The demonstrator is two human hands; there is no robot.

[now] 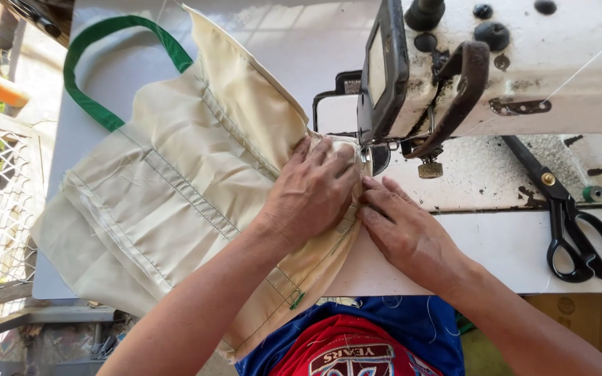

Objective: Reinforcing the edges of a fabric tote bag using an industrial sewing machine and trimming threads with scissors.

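Two bare hands press a cream cloth bag (182, 188) flat on the white worktop (503, 244), right at the foot of an old, worn sewing machine (524, 63). The bag spreads leftward across the worktop and its near end hangs over the front edge toward the person's lap; lines of stitching run along its panels, and a green strap handle (92, 66) loops out from its far left corner.

The left hand (311, 191) lies palm down on the cloth, fingers spread and flat, its grip released, the fingertips just beside the presser foot. The right hand (402, 226) rests at the bag's right edge, touching the fabric with its fingertips, its grip likewise loose and holding nothing.

Right of the hands, well apart from the bag, black-handled scissors (573, 223) lie on the worktop, with a small green thread spool (596, 193) near them.
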